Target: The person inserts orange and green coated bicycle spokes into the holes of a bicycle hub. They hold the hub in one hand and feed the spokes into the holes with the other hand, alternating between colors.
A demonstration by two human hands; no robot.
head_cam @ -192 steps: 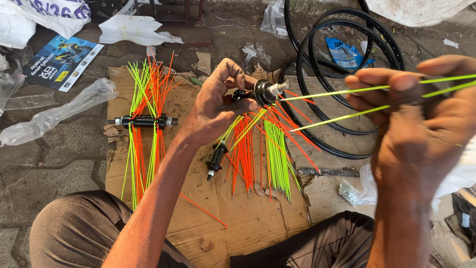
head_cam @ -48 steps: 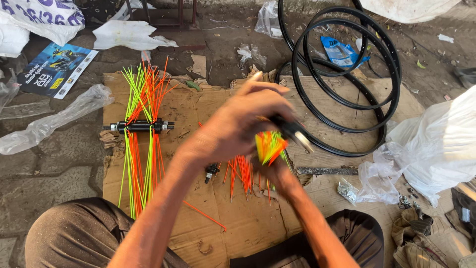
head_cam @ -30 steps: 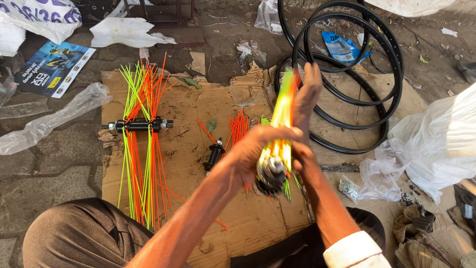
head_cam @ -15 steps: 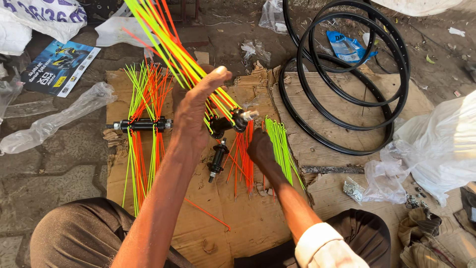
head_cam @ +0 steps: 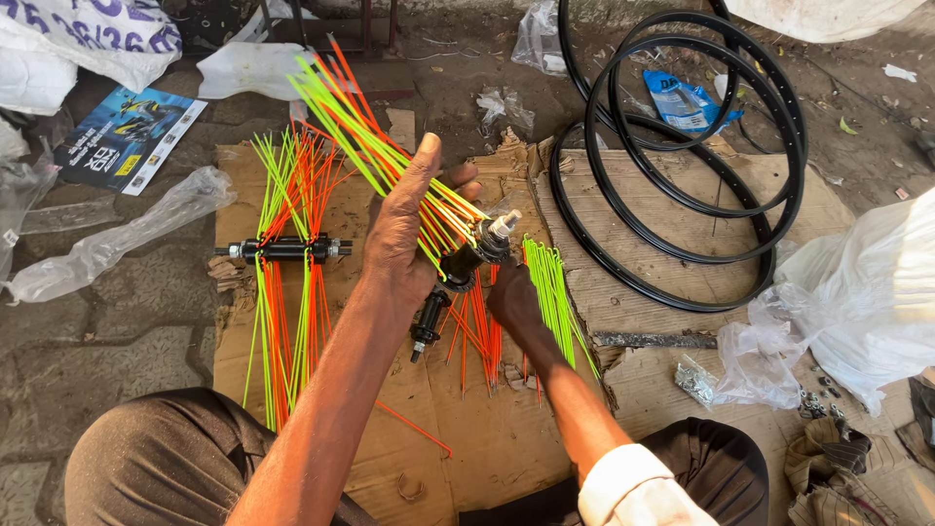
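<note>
My left hand (head_cam: 409, 234) grips a black wheel hub (head_cam: 477, 255) with a silver axle end. A bundle of green and orange spokes (head_cam: 346, 107) runs from the hub through my fingers and fans up to the left. My right hand (head_cam: 513, 304) is just below the hub, knuckles up. Its fingers curl down onto loose orange spokes (head_cam: 477, 336) and green spokes (head_cam: 550, 292) lying on the cardboard (head_cam: 467, 438); whether they pinch any is hidden. A second bare black hub (head_cam: 429, 326) lies under my left wrist.
Another hub (head_cam: 287, 248) laced with green and orange spokes lies flat at the left of the cardboard. Black rims (head_cam: 682, 282) are stacked at the upper right. Clear plastic bags (head_cam: 847, 312) sit right, a small bag of metal parts (head_cam: 696, 380) near them, a printed leaflet (head_cam: 127, 136) far left.
Over the last second the hub swung round, so its spoke bundle now points up to the left. My right hand dropped from the bundle to the loose spokes on the cardboard.
</note>
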